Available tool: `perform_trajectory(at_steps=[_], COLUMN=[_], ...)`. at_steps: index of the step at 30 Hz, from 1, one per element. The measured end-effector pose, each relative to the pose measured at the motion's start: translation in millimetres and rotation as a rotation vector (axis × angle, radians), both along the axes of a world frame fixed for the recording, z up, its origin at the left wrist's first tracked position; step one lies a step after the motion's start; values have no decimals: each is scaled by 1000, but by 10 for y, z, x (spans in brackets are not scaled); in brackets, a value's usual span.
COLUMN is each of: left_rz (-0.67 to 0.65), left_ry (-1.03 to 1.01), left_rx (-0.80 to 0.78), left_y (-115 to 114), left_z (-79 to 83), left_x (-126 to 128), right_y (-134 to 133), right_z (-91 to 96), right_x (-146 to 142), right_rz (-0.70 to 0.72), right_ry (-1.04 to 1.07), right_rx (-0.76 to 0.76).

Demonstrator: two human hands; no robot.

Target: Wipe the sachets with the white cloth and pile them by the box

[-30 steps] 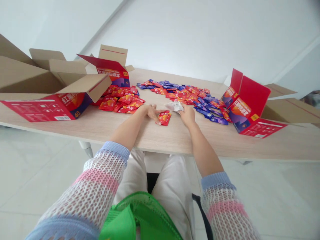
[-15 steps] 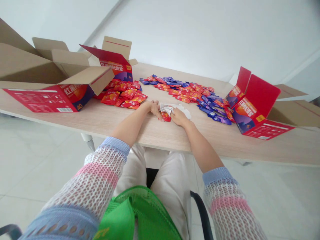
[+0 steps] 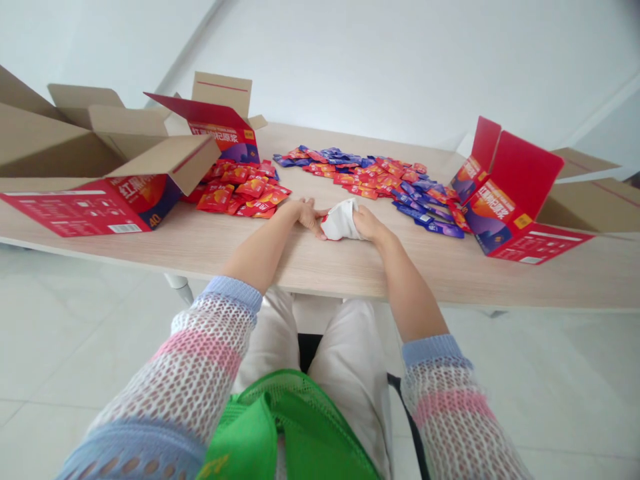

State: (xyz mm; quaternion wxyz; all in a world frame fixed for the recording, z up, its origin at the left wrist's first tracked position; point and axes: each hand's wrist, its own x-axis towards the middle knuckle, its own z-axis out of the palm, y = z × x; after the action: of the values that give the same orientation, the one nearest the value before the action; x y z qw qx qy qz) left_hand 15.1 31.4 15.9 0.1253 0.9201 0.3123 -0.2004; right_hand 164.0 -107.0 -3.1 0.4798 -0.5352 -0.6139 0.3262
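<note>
Since half a second ago, the white cloth (image 3: 341,220) has gone from a bunched wad over the far part of a red packet (image 3: 325,218) to a sheet that hides nearly all of it, and the right hand (image 3: 369,223) has drawn a little to the right. Only thin red edges of the packet show now, at the left and near borders of the cloth, on the table (image 3: 300,263). At the cloth's right border, the right hand clasps the fabric; its fingertips are hidden behind it. At the cloth's left border lies the left hand (image 3: 311,217), thumb and fingers beside the packet's edge; whether they pinch it or merely steady it, I cannot tell.

To the left of the cloth, well apart, sits a heap of red packets (image 3: 245,190), and past that heap a large open carton (image 3: 90,210). A second open carton (image 3: 225,133) stands farther off on the cloth's far left. Beyond the cloth and to its right, mixed red and purple packets (image 3: 370,177) stretch in a loose band, reaching a third open carton (image 3: 500,213) on the cloth's far right.
</note>
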Motion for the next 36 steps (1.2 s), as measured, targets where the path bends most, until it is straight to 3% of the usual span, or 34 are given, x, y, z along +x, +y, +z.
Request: perform_trajectory(at_steps=[5, 15, 21, 24, 28, 30, 36], left_rz=[-12, -27, -23, -11, 13, 21, 47], left_ry=[-29, -37, -78, -108, -134, -140, -148], left_rx=[-18, -32, -57, -66, -66, -62, -36], left_y=[-3, 116, 51, -4, 4, 27, 49], left_z=[13, -21, 10, 15, -35, -71, -106], left_x=[-7, 30, -28, -70, -66, -56, -44], right_y=[-26, 58, 62, 91, 119, 111, 40], right_z=[-41, -33, -34, -118, -236, -236, -109], right_x=[176, 388, 387, 274, 53, -13, -51], right_rz=[-115, -680, -956, -830, -383, -238, -152], right_ry=[47, -301, -324, -422, -625, -667, -448], right_rx=[-76, 214, 291, 228, 78, 68, 82])
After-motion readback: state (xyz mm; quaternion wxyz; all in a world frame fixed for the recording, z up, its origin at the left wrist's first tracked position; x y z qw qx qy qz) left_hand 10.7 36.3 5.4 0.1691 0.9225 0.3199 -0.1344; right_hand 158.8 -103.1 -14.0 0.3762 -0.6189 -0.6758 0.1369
